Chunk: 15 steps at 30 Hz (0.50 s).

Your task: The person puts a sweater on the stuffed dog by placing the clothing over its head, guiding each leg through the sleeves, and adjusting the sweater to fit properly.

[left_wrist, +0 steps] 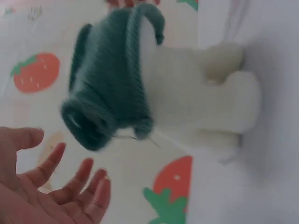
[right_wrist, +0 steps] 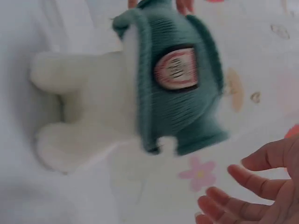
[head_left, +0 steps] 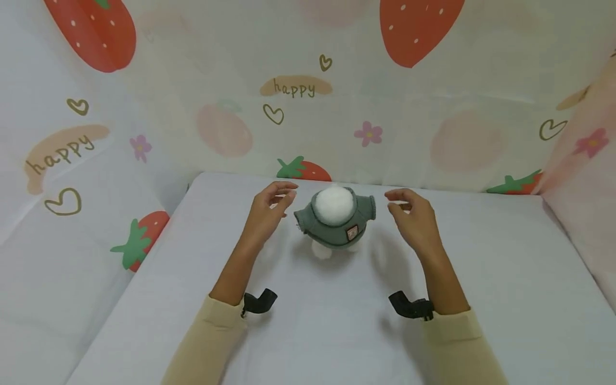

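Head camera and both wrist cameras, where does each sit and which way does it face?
Head: on the head, facing forward and down at the toy; left hand, right hand, forearms and sleeves show.
Left wrist: on that wrist, facing the toy; left hand, plus right fingers.
Right wrist: on that wrist, facing the toy's patch; right hand, plus left fingers.
Both wrist views share: sweater, legs.
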Motion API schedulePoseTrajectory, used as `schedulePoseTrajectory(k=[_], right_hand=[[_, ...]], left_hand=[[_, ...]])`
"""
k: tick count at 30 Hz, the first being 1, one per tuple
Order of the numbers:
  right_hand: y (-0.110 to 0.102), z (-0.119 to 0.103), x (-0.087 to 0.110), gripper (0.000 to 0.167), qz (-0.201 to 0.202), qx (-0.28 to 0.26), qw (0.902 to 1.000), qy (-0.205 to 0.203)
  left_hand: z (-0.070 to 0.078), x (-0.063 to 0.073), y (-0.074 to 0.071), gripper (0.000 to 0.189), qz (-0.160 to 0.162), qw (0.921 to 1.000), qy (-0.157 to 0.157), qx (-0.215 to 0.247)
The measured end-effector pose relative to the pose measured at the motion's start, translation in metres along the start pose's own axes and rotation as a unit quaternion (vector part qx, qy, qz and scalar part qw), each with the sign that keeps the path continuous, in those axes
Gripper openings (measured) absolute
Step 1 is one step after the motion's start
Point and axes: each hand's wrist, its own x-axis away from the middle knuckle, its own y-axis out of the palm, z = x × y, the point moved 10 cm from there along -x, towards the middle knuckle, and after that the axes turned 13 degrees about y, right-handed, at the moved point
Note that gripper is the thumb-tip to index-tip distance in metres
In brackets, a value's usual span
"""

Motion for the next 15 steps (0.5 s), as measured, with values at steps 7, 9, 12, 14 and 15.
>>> schedulePoseTrajectory(k=[7,9,12,14,15], right_hand=[[0.022,-0.074,0.01,0.03,-0.039,0.111,0.9784,-0.17],[0.036,-0.081,0.012,0.032,-0.069,0.163,0.9664,-0.187],[0.051,-0.079,0.012,0.038,-0.104,0.224,0.9515,-0.183],[0.056,-0.075,0.011,0.043,-0.116,0.25,0.9463,-0.168],[0.057,-0.073,0.011,0.045,-0.118,0.26,0.9451,-0.159]], left_hand=[[0.036,0.002,0.026,0.034,-0.096,0.9852,0.024,-0.14],[0.041,0.002,0.035,0.038,-0.111,0.9778,0.027,-0.176],[0.043,0.003,0.043,0.043,-0.125,0.9688,0.023,-0.213],[0.041,0.005,0.045,0.045,-0.132,0.9657,0.013,-0.223],[0.039,0.005,0.045,0.046,-0.135,0.965,0.008,-0.225]])
